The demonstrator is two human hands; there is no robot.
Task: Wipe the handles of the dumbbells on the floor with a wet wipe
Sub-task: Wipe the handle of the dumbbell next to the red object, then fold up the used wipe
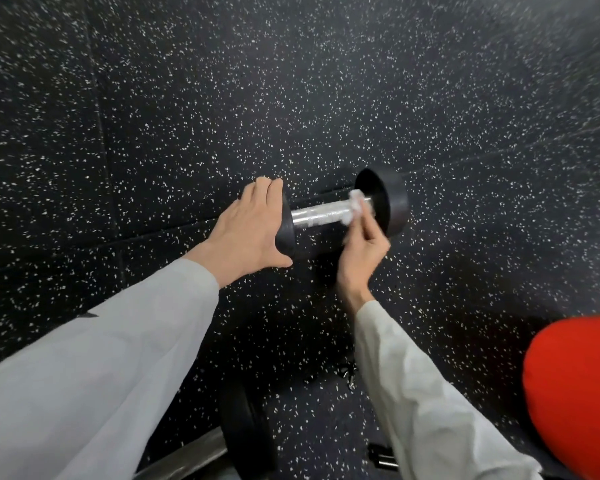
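Observation:
A black dumbbell lies on the speckled floor, its silver knurled handle (321, 213) running left to right between two round heads. My left hand (248, 226) grips the left head (287, 233), fingers curled over its top and thumb under it. My right hand (361, 249) pinches a white wet wipe (355, 206) against the right end of the handle, close to the right head (394, 202). The wipe is crumpled and partly wrapped over the bar.
Black rubber floor (291, 98) with white flecks fills the view. A second dumbbell head (243, 424) and its steel bar (187, 459) lie near the bottom edge. A red rounded object (579, 393) sits at the lower right. A small metal clip (349, 375) rests on the floor.

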